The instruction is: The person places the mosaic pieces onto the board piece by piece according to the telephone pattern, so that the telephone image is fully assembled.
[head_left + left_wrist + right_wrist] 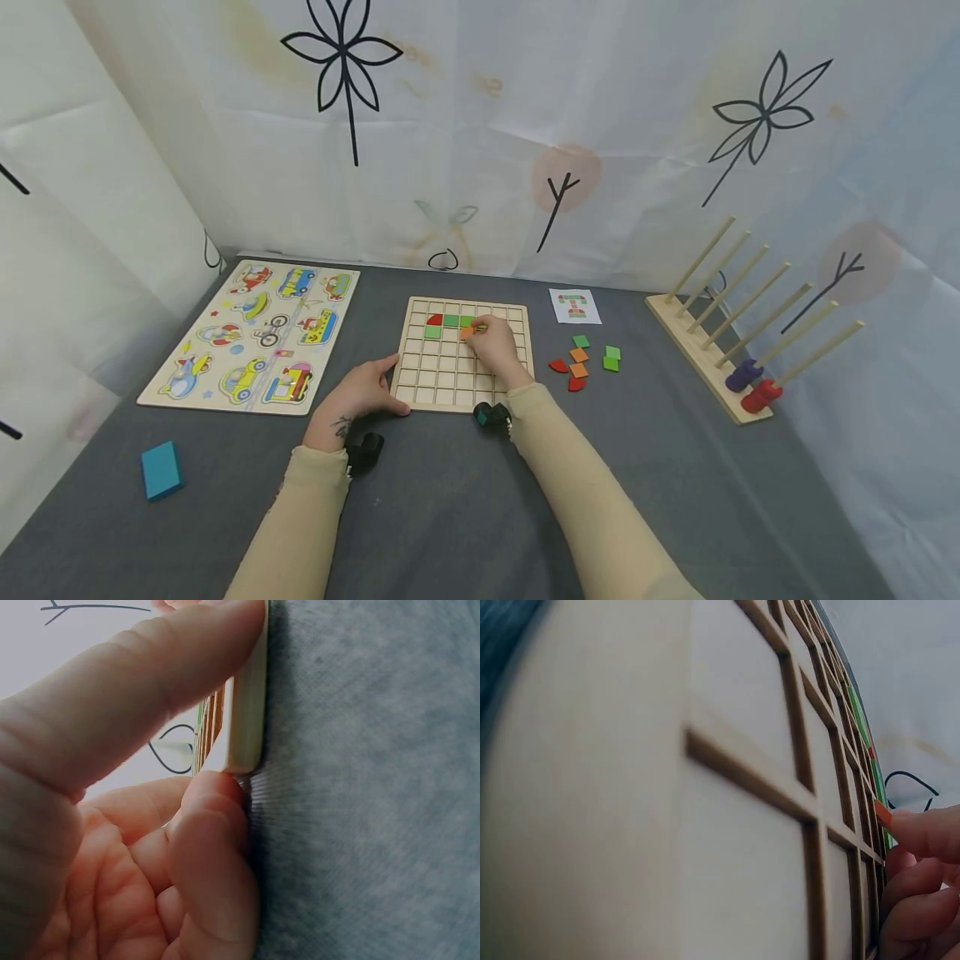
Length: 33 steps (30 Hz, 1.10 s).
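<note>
- Located flat on the grey tablecloth (435,508), at mid-table: a wooden grid board (427,375) divided into square cells.
- Set in cells toward the far side of the board: a red piece (434,319), two green pieces (451,321) in a row to its right, and one more green directly nearer.
- Observed over the far half of the board, reaching in from the right: the right hand (495,346), thumb and fingertips pinching an orange piece (883,813).
- Held slanted against the grid in the right wrist view; cannot tell whether seated in a cell.
- Found at the near left corner of the board: the left hand (360,392), thumb and forefinger spread, thumb touching the near edge, forefinger at the left edge.
- Lying loose right of the board: a scatter of red, orange and green tiles (579,371), some touching.
- Placed just beyond the tiles: a white card (562,312) bearing a small coloured pattern.
- Noted at far left: a vehicle puzzle (247,337); nearer the front, a blue block (161,471).
- Standing at right: a peg rack (697,342), with purple rings (743,376) and red rings (761,396) on the two nearest pegs.
- Hung behind: a pale curtain (465,125) printed with plant outlines.
</note>
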Each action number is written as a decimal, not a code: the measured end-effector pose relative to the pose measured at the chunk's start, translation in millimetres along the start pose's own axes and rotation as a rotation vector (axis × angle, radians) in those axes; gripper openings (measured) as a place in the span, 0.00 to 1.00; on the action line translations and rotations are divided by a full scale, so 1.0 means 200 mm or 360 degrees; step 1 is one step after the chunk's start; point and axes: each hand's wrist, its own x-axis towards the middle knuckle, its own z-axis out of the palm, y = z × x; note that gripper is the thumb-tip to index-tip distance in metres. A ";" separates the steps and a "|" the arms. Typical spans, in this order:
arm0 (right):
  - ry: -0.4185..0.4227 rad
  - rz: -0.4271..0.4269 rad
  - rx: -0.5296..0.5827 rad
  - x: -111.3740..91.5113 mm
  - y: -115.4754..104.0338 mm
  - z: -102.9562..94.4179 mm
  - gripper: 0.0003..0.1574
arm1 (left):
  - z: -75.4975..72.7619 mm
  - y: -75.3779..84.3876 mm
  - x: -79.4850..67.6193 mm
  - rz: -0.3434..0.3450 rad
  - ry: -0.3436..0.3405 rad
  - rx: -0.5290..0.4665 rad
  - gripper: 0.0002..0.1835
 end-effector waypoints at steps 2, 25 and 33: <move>0.0005 -0.0003 -0.0030 0.00 0.00 0.00 0.22 | 0.00 0.00 0.00 -0.0004 -0.0007 0.0001 0.53; -0.0169 -0.0068 0.0864 -0.18 0.15 -0.59 0.32 | 0.00 0.01 0.00 0.0027 -0.0001 0.0009 0.53; -0.0070 0.0112 0.0380 -0.27 0.37 -0.78 0.35 | 0.00 0.00 0.01 0.0021 -0.0010 0.0059 0.53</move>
